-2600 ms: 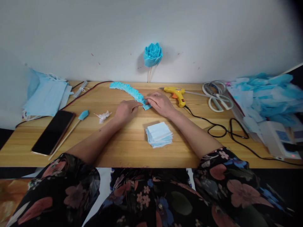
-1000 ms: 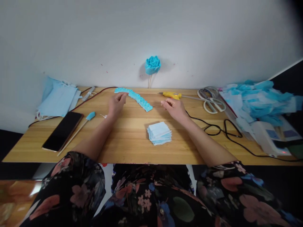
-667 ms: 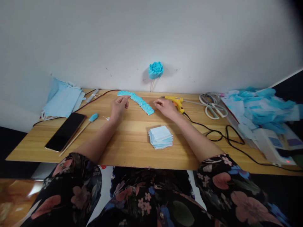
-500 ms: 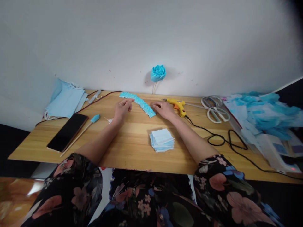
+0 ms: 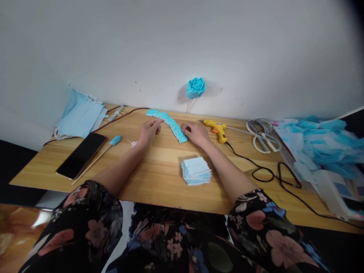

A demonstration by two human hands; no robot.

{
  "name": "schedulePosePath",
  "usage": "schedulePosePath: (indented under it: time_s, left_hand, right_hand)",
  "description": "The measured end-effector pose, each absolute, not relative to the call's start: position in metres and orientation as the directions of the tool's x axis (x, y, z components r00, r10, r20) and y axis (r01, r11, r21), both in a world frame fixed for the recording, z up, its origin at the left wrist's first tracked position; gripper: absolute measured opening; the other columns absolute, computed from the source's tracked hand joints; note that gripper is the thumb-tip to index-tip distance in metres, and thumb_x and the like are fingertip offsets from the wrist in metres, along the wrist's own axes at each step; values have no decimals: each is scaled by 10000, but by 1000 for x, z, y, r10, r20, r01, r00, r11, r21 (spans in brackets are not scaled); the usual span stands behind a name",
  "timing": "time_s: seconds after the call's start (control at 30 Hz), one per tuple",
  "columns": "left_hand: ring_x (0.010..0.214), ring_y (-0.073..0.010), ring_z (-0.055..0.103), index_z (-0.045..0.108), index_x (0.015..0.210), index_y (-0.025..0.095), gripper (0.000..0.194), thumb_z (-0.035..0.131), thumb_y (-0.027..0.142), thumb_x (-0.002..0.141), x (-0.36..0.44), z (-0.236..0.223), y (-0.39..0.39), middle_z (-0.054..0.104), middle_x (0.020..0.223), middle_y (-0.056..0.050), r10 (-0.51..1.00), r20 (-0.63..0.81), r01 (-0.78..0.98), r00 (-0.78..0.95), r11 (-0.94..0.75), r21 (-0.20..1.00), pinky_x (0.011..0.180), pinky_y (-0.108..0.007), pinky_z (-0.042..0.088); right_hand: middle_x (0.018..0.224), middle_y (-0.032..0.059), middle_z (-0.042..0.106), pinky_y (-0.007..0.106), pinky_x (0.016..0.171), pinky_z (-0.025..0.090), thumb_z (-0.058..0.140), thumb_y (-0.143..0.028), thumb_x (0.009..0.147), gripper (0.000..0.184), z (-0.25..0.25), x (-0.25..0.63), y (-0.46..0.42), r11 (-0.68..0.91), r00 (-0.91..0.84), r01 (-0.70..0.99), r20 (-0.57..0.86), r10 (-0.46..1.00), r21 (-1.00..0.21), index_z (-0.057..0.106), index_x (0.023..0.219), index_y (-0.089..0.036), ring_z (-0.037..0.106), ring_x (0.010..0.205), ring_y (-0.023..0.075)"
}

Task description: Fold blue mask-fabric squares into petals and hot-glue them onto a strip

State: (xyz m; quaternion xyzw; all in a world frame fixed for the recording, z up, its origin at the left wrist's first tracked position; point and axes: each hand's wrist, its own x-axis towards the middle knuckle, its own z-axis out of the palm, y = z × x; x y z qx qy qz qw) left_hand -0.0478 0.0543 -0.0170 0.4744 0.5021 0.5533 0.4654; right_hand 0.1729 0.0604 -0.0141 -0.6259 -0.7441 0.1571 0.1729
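A curved strip of overlapping blue folded pieces [image 5: 170, 124] lies on the wooden table [image 5: 148, 178]. My left hand [image 5: 148, 132] is at the strip's middle, its fingertips pinched on the strip's edge. My right hand [image 5: 195, 132] rests at the strip's near end, with bent fingers pressed on it. A stack of light blue squares [image 5: 196, 171] sits nearer to me, beside my right forearm.
A yellow glue gun [image 5: 217, 128] with a black cable [image 5: 270, 175] lies right of my hand, then scissors [image 5: 263, 132] and a heap of blue scraps [image 5: 315, 138]. A blue flower [image 5: 195, 88] leans on the wall. Left: face masks [image 5: 81, 115], phone [image 5: 81, 155], blue-tipped stick [image 5: 98, 157].
Both hands left the strip's near end, spread apart, then came back: the left now pinches its middle and the right presses its near end. The view shifted left and down.
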Motion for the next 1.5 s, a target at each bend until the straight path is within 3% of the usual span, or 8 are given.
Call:
schedulePosePath:
  time_s: [0.13,0.23,0.43,0.67,0.83,1.07,1.27,1.5]
  left_hand:
    - [495,-87,426,732,789,163,154,630,268,838,-48,-17,55,521,540,44,991,45,-56,-123,-52,997,540,-238,353]
    - [493,-88,442,727,796,166,137,648,270,838,-47,-17,55,535,551,43,993,19,-83,-119,-28,996,540,-239,365]
    - [589,-108,600,685,922,158,112,641,255,888,-45,-12,55,631,659,11,981,-191,-368,-28,168,914,651,-245,485]
    - [990,-240,732,694,949,166,312,501,402,1019,-43,-13,51,761,1080,-152,863,-393,-455,319,503,735,966,-413,567]
    - [1013,-252,713,712,967,182,383,535,519,1002,-39,-17,47,758,1067,-145,812,-401,-424,424,570,704,954,-420,580]
    - [972,-191,718,663,852,210,282,539,397,1024,-50,-15,61,762,988,-81,928,-274,-609,252,372,700,968,-357,563]
    - [1084,-212,725,684,1033,202,238,623,424,971,-55,-14,65,762,1173,-99,973,-134,-576,187,219,787,991,-367,542]
    - [884,-185,733,667,1029,199,355,806,445,814,-45,-14,52,769,934,-39,991,121,-460,60,-80,884,862,-323,552]
  right_hand:
    - [1023,58,801,304,690,392,563,-269,917,193,-18,174,61,203,-188,856,79,979,-476,749,896,-220,675,914,228]
    - [944,52,781,304,723,412,564,-277,903,159,-21,176,62,246,-206,762,135,969,-599,697,851,-209,651,853,202]
    - [717,-32,634,282,696,461,654,-470,758,257,-22,175,63,135,-123,177,114,986,-975,601,776,-220,561,689,139]
    - [694,-57,606,265,680,470,837,-526,561,442,-11,168,56,20,-103,-155,37,994,-988,596,778,-225,543,651,112]
    - [757,-43,656,269,682,493,869,-520,565,470,-8,170,50,-8,-204,-146,22,979,-989,652,864,-230,594,684,125]
    - [904,4,768,273,736,540,872,-473,698,423,-16,187,54,11,-378,-69,37,925,-998,738,1015,-227,681,757,137]
    - [951,34,805,314,776,567,751,-525,826,373,-26,196,64,161,-376,222,68,924,-962,762,1042,-222,715,796,167]
    - [1229,95,775,395,887,583,553,-674,930,539,-23,192,64,273,-224,324,207,953,-906,752,1142,-221,719,1096,253]
